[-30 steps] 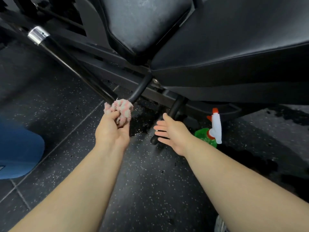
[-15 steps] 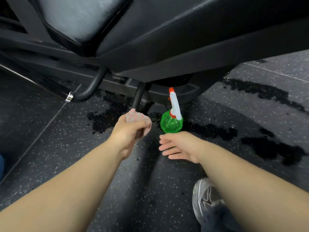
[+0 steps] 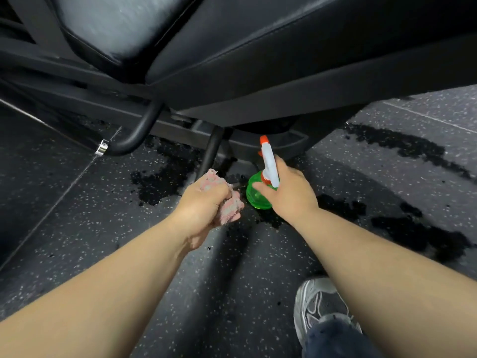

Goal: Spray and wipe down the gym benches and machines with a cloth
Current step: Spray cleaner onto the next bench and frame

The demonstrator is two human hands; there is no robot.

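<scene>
A green spray bottle [image 3: 255, 196] with a white and orange trigger head stands on the speckled floor just in front of the bench. My right hand [image 3: 289, 192] is wrapped around its neck, thumb across the green body. My left hand [image 3: 204, 202] grips a bunched pink cloth [image 3: 227, 202] right beside the bottle, low over the floor. The black padded bench [image 3: 284, 55] fills the top of the view, its seat pad [image 3: 111, 24] to the left looking streaked.
Black frame tubes [image 3: 139, 133] and a post [image 3: 213, 151] run under the bench down to the floor. Dark wet patches [image 3: 160, 179] spread over the rubber floor left and right. My grey shoe [image 3: 320, 308] is planted at the lower right.
My right hand moved forward from the floor and closed around the spray bottle's neck. My left hand with the cloth dropped slightly lower beside the bottle.
</scene>
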